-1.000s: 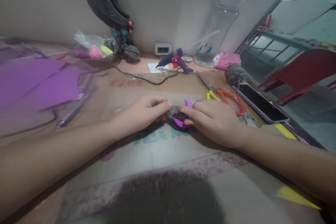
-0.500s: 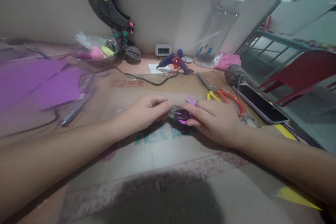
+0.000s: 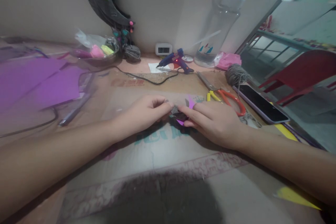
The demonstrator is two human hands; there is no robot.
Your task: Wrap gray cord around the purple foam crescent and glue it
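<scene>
Between my two hands, over the cardboard, is a small dark grey piece (image 3: 175, 111) with a rough, yarn-like surface. My left hand (image 3: 147, 110) pinches its left side between thumb and bent fingers. From the right, the closed fingers of my right hand (image 3: 216, 120) press on the same piece, thumb below. Bits of purple paper (image 3: 191, 102) show behind and under the right fingers. Whether they are joined to the grey piece is hidden.
Beyond my hands lies a blue glue gun (image 3: 173, 59) with its red light on. Scissors (image 3: 225, 94) with orange handles, grey yarn (image 3: 237, 74) and a phone (image 3: 259, 103) are on the right. Purple sheets (image 3: 52, 80) lie left; a clear bottle (image 3: 217, 31) stands behind.
My right fingers have shifted slightly left and closed further over the dark grey piece, so less purple shows below them. My left hand has hardly moved.
</scene>
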